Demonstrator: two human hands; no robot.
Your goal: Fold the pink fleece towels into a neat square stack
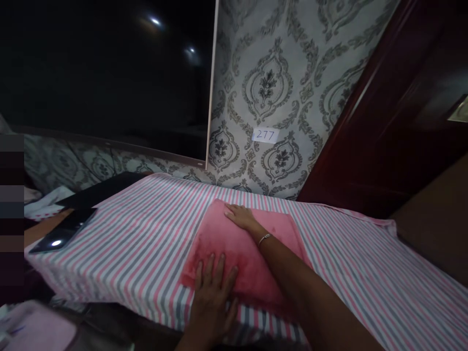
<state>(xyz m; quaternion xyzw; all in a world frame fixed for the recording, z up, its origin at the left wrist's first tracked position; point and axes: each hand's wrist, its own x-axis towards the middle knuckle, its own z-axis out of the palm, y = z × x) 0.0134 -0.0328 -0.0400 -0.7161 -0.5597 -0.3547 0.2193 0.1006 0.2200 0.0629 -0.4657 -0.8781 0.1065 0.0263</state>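
A pink plush cloth (256, 243), roughly rectangular, lies flat on a table spread with a striped tablecloth (135, 229). My left hand (214, 292) rests on its near left part with the fingers spread, and darker brushed patches show around the fingertips. Near the far left corner of the cloth, my right hand (239, 215) lies flat on the pile, fingers stretched to the left. A thin bracelet (264, 238) circles my right wrist. My right forearm crosses over the cloth and hides part of its near right side.
A dark phone or tablet (64, 230) sits at the table's left end. Behind stands a large black television (109, 73) against patterned wallpaper. A paper label reading 277 (265, 135) is stuck there. To the right is a dark red door (365, 122). Pink fabric (36, 326) lies at lower left.
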